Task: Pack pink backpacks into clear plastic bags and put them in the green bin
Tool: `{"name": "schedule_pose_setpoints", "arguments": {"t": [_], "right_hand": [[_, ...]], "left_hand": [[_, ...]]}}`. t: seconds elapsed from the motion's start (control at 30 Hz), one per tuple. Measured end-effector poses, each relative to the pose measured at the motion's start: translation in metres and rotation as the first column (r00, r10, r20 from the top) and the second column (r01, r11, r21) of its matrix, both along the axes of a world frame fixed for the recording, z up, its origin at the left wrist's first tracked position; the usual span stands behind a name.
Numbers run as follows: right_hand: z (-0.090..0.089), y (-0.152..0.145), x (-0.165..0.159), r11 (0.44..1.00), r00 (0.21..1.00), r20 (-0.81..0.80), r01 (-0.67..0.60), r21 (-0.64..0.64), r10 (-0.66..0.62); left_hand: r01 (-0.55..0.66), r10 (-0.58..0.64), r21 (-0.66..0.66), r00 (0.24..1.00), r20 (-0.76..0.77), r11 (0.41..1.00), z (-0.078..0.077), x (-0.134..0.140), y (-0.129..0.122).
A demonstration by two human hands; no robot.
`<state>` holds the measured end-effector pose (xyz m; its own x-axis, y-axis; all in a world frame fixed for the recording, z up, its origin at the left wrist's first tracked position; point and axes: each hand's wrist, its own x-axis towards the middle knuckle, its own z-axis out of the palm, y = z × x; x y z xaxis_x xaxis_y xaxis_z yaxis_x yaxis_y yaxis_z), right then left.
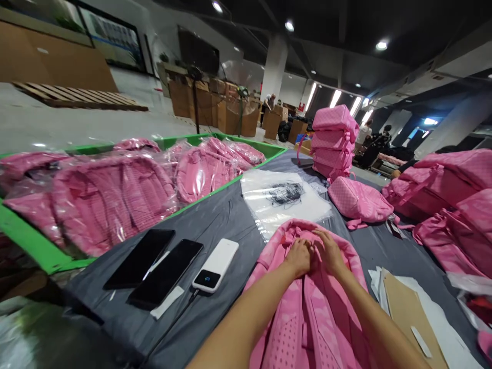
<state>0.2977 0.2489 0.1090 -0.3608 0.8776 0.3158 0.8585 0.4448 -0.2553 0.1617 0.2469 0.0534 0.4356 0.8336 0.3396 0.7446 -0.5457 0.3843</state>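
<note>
A pink backpack [323, 328] lies in front of me on the dark cloth, its padded shoulder straps facing up. Near its top end, my left hand [300, 257] is closed, with bent fingers gripping the fabric around the strap tops. Close beside it, my right hand [328, 250] curls its fingers over the same spot on the backpack. The exact bit of fabric or loop between the fingers is hidden. Just beyond the backpack lies a pile of clear plastic bags [265, 189] with a tangle of black strings [286, 192] on top.
On my left are two black phones [167, 274] and a white power bank [216, 264] with a cable. A green-edged bin [42, 243] holds bagged pink backpacks [115, 200]. Stacked pink backpacks [332, 138] stand behind; more lie right, near a brown cardboard piece [409, 312].
</note>
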Motion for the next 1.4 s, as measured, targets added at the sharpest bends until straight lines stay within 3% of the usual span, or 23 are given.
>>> {"name": "schedule_pose_setpoints", "arguments": {"t": [0.1,0.17,0.27,0.37,0.43,0.5,0.6,0.73,0.8,0.87,0.9,0.93,0.97,1.03,1.07,1.1,1.2,1.23,1.3,1.4], "right_hand": [[0.003,-0.077,0.018,0.991,0.992,-0.008,-0.126,0.036,0.127],[-0.004,-0.114,0.015,0.984,0.979,0.097,-0.178,-0.013,0.178],[-0.025,-0.128,0.001,0.996,0.95,0.311,-0.007,-0.091,0.035],[-0.047,-0.117,-0.006,0.983,0.915,0.39,0.155,-0.098,-0.106],[-0.055,-0.113,-0.007,0.982,0.919,0.381,0.153,-0.114,-0.099],[-0.058,-0.114,-0.007,0.985,0.926,0.364,0.146,-0.094,-0.102],[-0.06,-0.118,-0.009,0.99,0.934,0.337,0.139,-0.029,-0.121],[-0.059,-0.112,-0.005,0.983,0.962,0.2,0.181,0.041,-0.185],[-0.052,-0.112,-0.002,0.972,0.961,0.15,0.223,0.07,-0.231],[-0.04,-0.121,0.0,0.973,0.968,0.12,0.208,0.101,-0.22],[-0.032,-0.129,-0.001,0.987,0.985,0.118,0.115,0.116,-0.128],[-0.024,-0.139,-0.003,0.991,0.99,0.132,-0.059,0.124,0.042],[-0.016,-0.15,-0.006,0.949,0.947,0.165,-0.294,0.111,0.274],[-0.004,-0.172,-0.013,0.711,0.69,0.24,-0.703,-0.005,0.683],[0.0,-0.181,-0.018,0.604,0.567,0.258,-0.792,-0.088,0.782],[0.001,-0.187,-0.021,0.558,0.508,0.267,-0.812,-0.168,0.819],[-0.012,-0.193,-0.029,0.548,0.488,0.253,-0.778,-0.306,0.835],[-0.021,-0.191,-0.03,0.515,0.462,0.229,-0.797,-0.316,0.857],[-0.043,-0.185,-0.03,0.434,0.398,0.175,-0.852,-0.293,0.9],[-0.073,-0.172,-0.027,0.41,0.386,0.144,-0.882,-0.234,0.911]], "left_hand": [[0.006,-0.005,-0.056,1.0,0.027,0.998,0.002,0.001,0.005],[-0.004,0.008,-0.097,0.999,0.044,0.995,0.004,0.0,0.009],[0.019,-0.012,-0.13,0.998,0.055,0.991,0.016,-0.006,0.002],[0.2,-0.195,-0.148,0.98,0.046,0.969,0.043,-0.019,-0.04],[0.433,-0.432,-0.166,0.901,0.048,0.886,0.061,-0.032,-0.085],[0.709,-0.71,-0.142,0.702,0.049,0.691,0.071,-0.044,-0.129],[0.769,-0.767,-0.028,0.635,-0.092,0.639,0.059,-0.052,-0.163],[0.816,-0.789,0.065,0.573,-0.222,0.574,0.004,-0.044,-0.16],[0.803,-0.768,0.091,0.591,-0.248,0.589,-0.017,-0.04,-0.157],[0.757,-0.717,0.107,0.648,-0.259,0.645,-0.023,-0.037,-0.156],[0.737,-0.697,0.102,0.668,-0.261,0.669,-0.022,-0.036,-0.156],[0.726,-0.687,0.089,0.678,-0.263,0.682,-0.019,-0.036,-0.154],[0.723,-0.685,0.072,0.678,-0.267,0.687,-0.014,-0.036,-0.15],[0.731,-0.696,0.046,0.664,-0.274,0.68,-0.004,-0.04,-0.139],[0.716,-0.679,0.051,0.68,-0.276,0.696,0.0,-0.044,-0.133],[0.673,-0.634,0.068,0.722,-0.277,0.737,0.002,-0.049,-0.127],[0.414,-0.37,0.101,0.881,-0.294,0.905,-0.003,-0.064,-0.12],[0.338,-0.294,0.098,0.904,-0.311,0.936,-0.009,-0.068,-0.121],[0.274,-0.231,0.079,0.91,-0.344,0.959,-0.02,-0.07,-0.126],[0.239,-0.201,0.074,0.917,-0.344,0.968,-0.03,-0.066,-0.13]]}}
